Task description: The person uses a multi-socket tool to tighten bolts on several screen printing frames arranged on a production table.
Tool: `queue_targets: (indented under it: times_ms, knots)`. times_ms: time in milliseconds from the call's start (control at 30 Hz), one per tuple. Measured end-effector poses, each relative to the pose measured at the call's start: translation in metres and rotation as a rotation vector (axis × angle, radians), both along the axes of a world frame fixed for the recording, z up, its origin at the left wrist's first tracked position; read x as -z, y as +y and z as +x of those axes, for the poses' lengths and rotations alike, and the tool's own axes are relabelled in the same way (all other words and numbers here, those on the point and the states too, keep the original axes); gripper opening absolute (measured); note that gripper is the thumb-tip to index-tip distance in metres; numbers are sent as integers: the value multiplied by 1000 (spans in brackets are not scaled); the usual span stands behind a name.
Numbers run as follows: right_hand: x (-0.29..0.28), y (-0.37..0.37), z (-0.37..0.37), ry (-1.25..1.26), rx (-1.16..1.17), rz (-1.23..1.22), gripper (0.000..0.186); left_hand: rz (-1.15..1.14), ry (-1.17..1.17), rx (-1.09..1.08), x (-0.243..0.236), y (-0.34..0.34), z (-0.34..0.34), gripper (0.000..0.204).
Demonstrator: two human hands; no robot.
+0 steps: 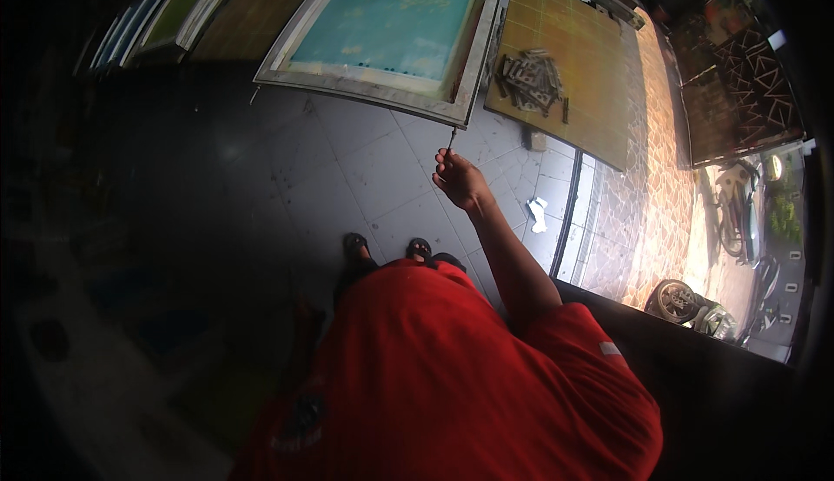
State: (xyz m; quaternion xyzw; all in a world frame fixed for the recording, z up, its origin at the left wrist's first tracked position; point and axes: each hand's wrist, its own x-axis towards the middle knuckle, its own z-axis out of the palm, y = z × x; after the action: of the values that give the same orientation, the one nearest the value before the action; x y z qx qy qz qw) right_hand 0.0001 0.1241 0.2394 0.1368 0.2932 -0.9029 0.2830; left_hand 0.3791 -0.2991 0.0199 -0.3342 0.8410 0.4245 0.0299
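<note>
My right hand (458,179) reaches forward with its fingers closed around the lower end of a thin dark metal rod (453,139). This rod sticks out from the near right corner of a screen-printing frame (365,86). The frame has a grey metal border and teal mesh (382,20) with paler patches. To the right of the frame is a yellowish-brown board (595,72), bearing a heap of small dark metal pieces (532,79). A second thin pin (254,94) hangs at the frame's near left corner. My left hand does not show.
More framed panels (191,3) stand in a row at the far left. Pale floor tiles (347,155) lie below, with a crumpled white scrap (538,214) on them. A dark floor edge (569,216) runs beside stone paving (647,212). A wheel (675,300) stands outside at the right.
</note>
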Motion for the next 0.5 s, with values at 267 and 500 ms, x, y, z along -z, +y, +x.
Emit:
queue_targets:
  times_ms: [267, 500]
  knots:
    - [16, -13, -9, -88, 75, 293, 24, 343, 73, -338, -2, 30, -6, 28]
    - [-15, -4, 8, -54, 42, 80, 24, 880, 132, -492, -20, 16, 9, 33]
